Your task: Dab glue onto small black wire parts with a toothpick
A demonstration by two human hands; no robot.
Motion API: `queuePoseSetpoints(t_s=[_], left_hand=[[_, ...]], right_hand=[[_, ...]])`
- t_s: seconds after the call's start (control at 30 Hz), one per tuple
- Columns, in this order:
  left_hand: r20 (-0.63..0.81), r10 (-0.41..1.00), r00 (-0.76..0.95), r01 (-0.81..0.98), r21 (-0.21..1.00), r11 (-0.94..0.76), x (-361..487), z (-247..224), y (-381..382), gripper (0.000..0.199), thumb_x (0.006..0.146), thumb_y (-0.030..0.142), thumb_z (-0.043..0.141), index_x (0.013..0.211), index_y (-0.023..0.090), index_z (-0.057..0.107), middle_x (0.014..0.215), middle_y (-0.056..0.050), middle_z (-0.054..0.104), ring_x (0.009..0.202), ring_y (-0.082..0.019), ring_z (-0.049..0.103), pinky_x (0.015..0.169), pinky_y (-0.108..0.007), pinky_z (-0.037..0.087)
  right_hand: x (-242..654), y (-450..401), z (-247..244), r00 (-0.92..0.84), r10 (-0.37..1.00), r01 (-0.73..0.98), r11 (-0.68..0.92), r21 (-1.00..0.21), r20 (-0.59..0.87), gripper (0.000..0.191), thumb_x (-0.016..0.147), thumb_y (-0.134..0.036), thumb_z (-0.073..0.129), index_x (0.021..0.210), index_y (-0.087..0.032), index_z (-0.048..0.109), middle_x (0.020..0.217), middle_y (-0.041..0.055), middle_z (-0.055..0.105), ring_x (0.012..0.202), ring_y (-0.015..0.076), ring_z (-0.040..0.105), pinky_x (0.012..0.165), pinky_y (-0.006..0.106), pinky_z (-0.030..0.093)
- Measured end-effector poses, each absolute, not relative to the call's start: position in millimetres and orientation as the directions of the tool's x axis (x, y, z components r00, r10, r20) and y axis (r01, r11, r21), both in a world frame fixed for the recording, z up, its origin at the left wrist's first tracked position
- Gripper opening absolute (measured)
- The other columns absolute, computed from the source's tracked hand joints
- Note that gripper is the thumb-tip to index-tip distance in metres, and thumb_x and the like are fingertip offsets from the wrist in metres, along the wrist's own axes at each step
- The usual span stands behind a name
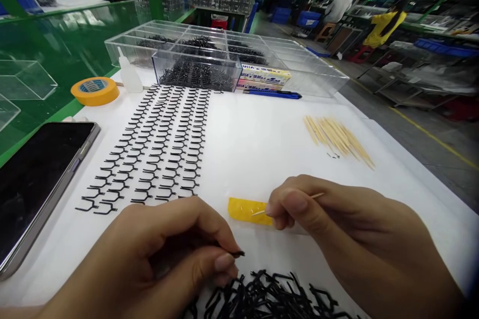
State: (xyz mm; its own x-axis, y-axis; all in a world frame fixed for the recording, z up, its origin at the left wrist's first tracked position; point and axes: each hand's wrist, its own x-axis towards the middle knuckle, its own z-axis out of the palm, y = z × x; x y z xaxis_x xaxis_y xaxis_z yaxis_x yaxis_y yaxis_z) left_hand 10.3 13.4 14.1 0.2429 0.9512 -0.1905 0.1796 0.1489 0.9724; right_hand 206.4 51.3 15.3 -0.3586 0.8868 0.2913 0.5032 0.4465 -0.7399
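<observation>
My left hand (179,254) pinches a small black piece (238,254), whose tip pokes out past the thumb and index finger. Between the fingers of my right hand (318,214) is a wooden toothpick (258,213), its point over a yellow strip (239,209) with small shiny drops on it. A pile of loose black forked pieces (265,296) lies at the bottom edge, just below both hands. Beyond my left hand, similar black forked pieces (149,154) are laid out in several slanted columns on the white surface (247,144).
A phone (41,174) lies at the left, near an orange tape roll (95,91) and a white bottle (129,75). A clear divided box (299,67) stands at the back, a blue pen (273,94) before it. Toothpicks (337,137) lie at the right. Two people sit far off.
</observation>
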Motion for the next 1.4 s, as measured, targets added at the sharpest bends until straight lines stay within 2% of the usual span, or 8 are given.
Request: queuePoseSetpoints(t_s=[0.13,0.23,0.53,0.67,0.8,0.93,1.2,1.4], left_hand=[[0.123,0.913,0.389,0.319,0.912,-0.259,1,2,17,0.022,0.073,0.003,0.060,0.075,0.024,0.061,0.079,0.010,0.072,0.069,-0.007,0.068,0.054,-0.004,0.051],[0.227,0.884,0.408,0.297,0.883,-0.364,-2,-3,20,0.032,0.069,-0.003,0.061,0.080,0.027,0.058,0.081,0.015,0.071,0.067,-0.004,0.067,0.058,-0.002,0.051],[0.262,0.883,0.389,0.288,0.876,-0.386,3,-4,21,0.033,0.067,-0.005,0.060,0.079,0.026,0.059,0.081,0.013,0.070,0.066,-0.003,0.067,0.060,0.000,0.050],[0.276,0.878,0.392,0.272,0.876,-0.397,1,-5,22,0.033,0.067,-0.004,0.060,0.081,0.025,0.059,0.081,0.013,0.071,0.066,-0.003,0.067,0.061,0.001,0.049],[0.287,0.873,0.395,0.270,0.872,-0.409,1,-4,22,0.030,0.068,-0.003,0.059,0.081,0.024,0.060,0.080,0.012,0.071,0.065,-0.003,0.067,0.061,0.001,0.049],[0.270,0.877,0.397,0.279,0.875,-0.396,2,-3,21,0.032,0.068,-0.004,0.059,0.081,0.024,0.061,0.081,0.012,0.071,0.065,-0.003,0.067,0.060,0.001,0.049],[0.240,0.878,0.413,0.335,0.857,-0.392,0,-4,18,0.030,0.069,-0.002,0.058,0.079,0.027,0.060,0.078,0.013,0.071,0.061,-0.003,0.066,0.051,-0.001,0.048],[0.234,0.885,0.402,0.349,0.854,-0.384,2,-3,22,0.034,0.067,-0.003,0.059,0.081,0.027,0.060,0.079,0.014,0.071,0.063,-0.002,0.066,0.056,0.000,0.049]], right_hand=[[207,50,15,-0.347,0.893,0.501,0.436,-0.748,0.287,0.026,0.091,-0.020,0.051,0.066,-0.021,0.059,0.058,-0.0075,0.060,0.051,0.0054,0.056,0.048,0.012,0.042],[206,51,14,-0.351,0.890,0.498,0.440,-0.747,0.291,0.026,0.090,-0.019,0.051,0.066,-0.021,0.060,0.058,-0.0082,0.060,0.051,0.0041,0.056,0.049,0.010,0.043],[209,50,11,-0.344,0.884,0.447,0.451,-0.773,0.317,0.027,0.093,-0.026,0.050,0.067,-0.025,0.057,0.058,-0.0076,0.057,0.053,0.0064,0.054,0.050,0.013,0.043],[210,44,10,-0.391,0.875,0.241,0.397,-0.886,0.285,0.026,0.096,-0.028,0.047,0.074,-0.024,0.059,0.061,-0.0060,0.056,0.056,0.0048,0.055,0.054,0.011,0.045],[211,40,7,-0.472,0.830,0.066,0.369,-0.927,0.297,0.022,0.093,-0.034,0.051,0.082,-0.019,0.063,0.065,-0.0018,0.058,0.060,0.0077,0.058,0.057,0.016,0.048],[210,41,7,-0.477,0.809,0.081,0.429,-0.900,0.343,0.021,0.086,-0.041,0.060,0.084,-0.020,0.064,0.064,-0.0016,0.059,0.056,0.0089,0.059,0.051,0.018,0.049],[212,44,7,-0.487,0.784,0.138,0.503,-0.853,0.384,0.015,0.088,-0.034,0.059,0.080,-0.021,0.061,0.060,-0.0038,0.059,0.049,0.0072,0.058,0.045,0.016,0.049],[210,42,6,-0.498,0.735,0.020,0.541,-0.841,0.460,0.013,0.085,-0.038,0.061,0.081,-0.025,0.064,0.067,-0.0023,0.059,0.055,0.0102,0.058,0.046,0.021,0.047]])
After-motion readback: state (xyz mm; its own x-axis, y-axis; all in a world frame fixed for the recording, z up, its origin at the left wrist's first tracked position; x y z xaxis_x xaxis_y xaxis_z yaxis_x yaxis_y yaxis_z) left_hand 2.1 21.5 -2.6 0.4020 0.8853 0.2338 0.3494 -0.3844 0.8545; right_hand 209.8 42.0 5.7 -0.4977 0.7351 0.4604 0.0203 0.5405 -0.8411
